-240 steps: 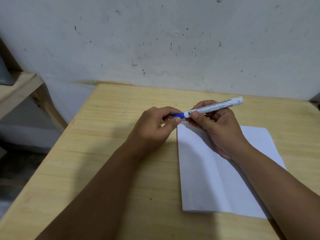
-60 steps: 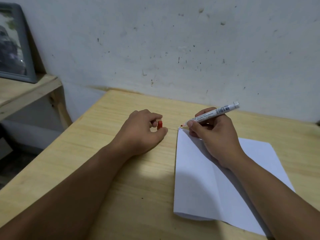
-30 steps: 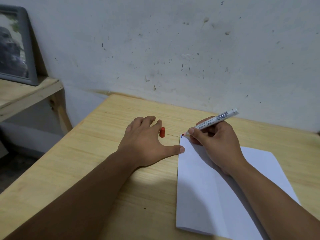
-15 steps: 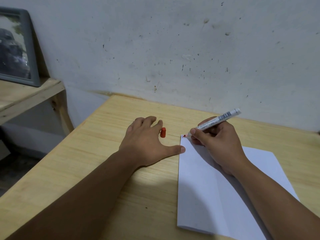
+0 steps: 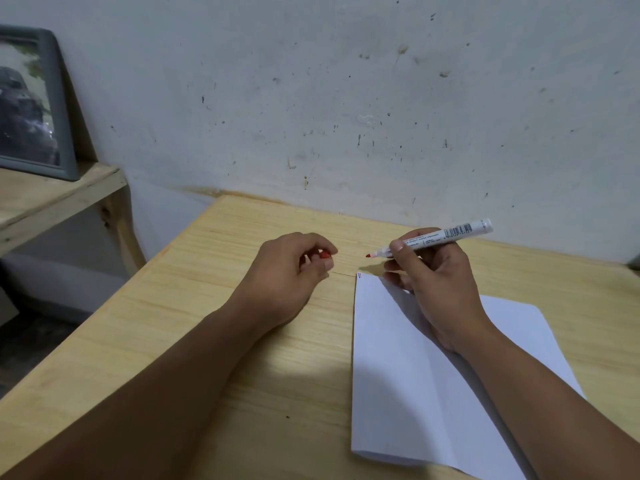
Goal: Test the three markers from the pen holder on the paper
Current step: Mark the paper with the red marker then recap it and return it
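Paper [image 5: 408, 393] lies flat on the wooden table [image 5: 214, 341], folded, with small red and blue marks [image 5: 360, 275] at its far left corner. The right hand [image 5: 433, 282] rests over the sheet and grips the marker [image 5: 429, 239] between thumb and fingers. The marker's long axis runs left to right, nearly level (uncapped red tip pointing left, held above the table beyond the sheet's corner). The left hand [image 5: 287, 271] rests on the table, fingers curled around the red cap [image 5: 324, 255]. A framed picture [image 5: 31, 105] stands on the shelf [image 5: 59, 199] at far left.
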